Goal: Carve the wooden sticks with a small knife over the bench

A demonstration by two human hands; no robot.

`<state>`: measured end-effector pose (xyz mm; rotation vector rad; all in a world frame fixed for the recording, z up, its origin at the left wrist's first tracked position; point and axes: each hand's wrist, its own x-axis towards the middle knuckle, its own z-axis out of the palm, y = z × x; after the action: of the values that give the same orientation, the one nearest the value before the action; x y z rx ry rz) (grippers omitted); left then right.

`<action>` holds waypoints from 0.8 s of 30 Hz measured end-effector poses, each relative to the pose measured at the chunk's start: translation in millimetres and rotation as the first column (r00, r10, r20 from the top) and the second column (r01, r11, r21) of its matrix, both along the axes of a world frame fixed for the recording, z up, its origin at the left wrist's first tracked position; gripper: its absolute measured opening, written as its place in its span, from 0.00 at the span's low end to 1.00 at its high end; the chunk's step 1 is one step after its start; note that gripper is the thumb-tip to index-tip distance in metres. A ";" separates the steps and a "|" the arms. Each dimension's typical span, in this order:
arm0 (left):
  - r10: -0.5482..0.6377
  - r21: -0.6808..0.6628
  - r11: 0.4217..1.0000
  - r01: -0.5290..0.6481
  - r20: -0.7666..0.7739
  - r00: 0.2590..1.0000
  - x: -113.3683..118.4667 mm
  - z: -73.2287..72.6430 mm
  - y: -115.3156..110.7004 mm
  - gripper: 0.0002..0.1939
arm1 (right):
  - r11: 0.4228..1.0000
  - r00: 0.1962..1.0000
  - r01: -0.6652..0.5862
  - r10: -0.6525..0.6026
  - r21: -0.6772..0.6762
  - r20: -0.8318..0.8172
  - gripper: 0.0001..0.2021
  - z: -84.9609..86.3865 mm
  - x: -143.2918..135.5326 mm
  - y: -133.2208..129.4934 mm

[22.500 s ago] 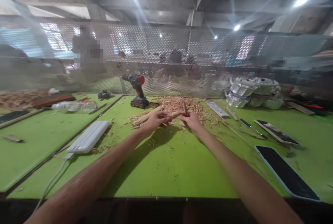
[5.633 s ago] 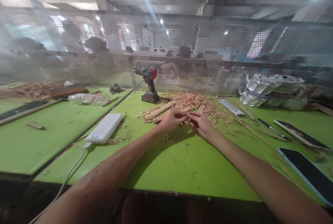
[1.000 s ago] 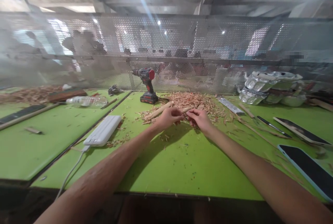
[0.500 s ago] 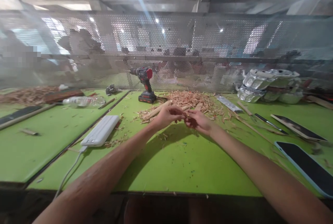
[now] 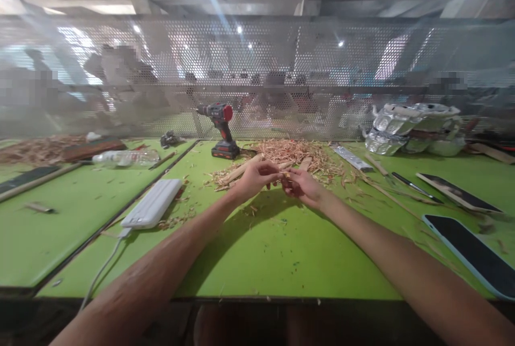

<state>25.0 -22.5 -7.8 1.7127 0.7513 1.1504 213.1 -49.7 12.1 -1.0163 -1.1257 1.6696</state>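
My left hand point(image 5: 258, 178) and my right hand point(image 5: 302, 184) meet above the middle of the green table point(image 5: 281, 260), fingertips nearly touching. Between them shows a tiny pale yellowish piece point(image 5: 286, 175), too small to name. The fingers of both hands are bent and pinched together around it. Just behind the hands lies a heap of wood shavings point(image 5: 292, 150), with a flat strip of wood point(image 5: 241, 170) at its left side. Some fingers are hidden behind the hands.
A cordless drill point(image 5: 222, 130) stands behind the shavings. To the left lie a white power bank point(image 5: 152, 204) with a cable and a clear plastic bottle point(image 5: 126, 157). A phone point(image 5: 469, 252), a pen-like tool point(image 5: 416, 187) and foil-wrapped objects point(image 5: 414, 129) are at the right. A perforated screen point(image 5: 265, 56) closes the back.
Both hands stay together with only small finger movements. The pale piece between the fingertips shows more clearly now. The whole view has shifted slightly.
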 end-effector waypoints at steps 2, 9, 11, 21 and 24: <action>-0.001 -0.021 1.000 0.001 0.004 1.000 0.7 1.1 -2.3 0.20 | 1.000 0.999 0.027 -0.027 0.006 0.018 0.11 -1.2 -0.1 1.8; 0.034 -0.069 0.997 -0.038 -0.049 0.998 -2.9 1.2 -2.6 0.20 | 0.942 0.982 0.113 -0.155 0.318 0.111 0.04 -6.5 11.9 14.7; 0.044 -0.086 0.995 -0.050 -0.062 0.997 -3.4 -0.4 -0.5 0.22 | 0.888 0.964 0.089 -0.192 0.452 0.186 0.09 -7.8 13.6 16.3; 0.035 -0.090 0.995 -0.038 -0.043 0.998 -3.9 -4.8 4.2 0.21 | 0.875 0.939 0.067 -0.218 0.480 0.266 0.16 -13.2 7.3 14.4; 0.037 -0.085 0.995 -0.043 -0.072 0.997 -5.3 -2.3 3.2 0.19 | 0.887 0.942 0.061 -0.203 0.458 0.268 0.17 -10.9 6.8 13.3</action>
<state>19.7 -19.3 -10.1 1.6792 0.8698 1.0736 219.9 -36.4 1.2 -1.0446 -1.5211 1.0869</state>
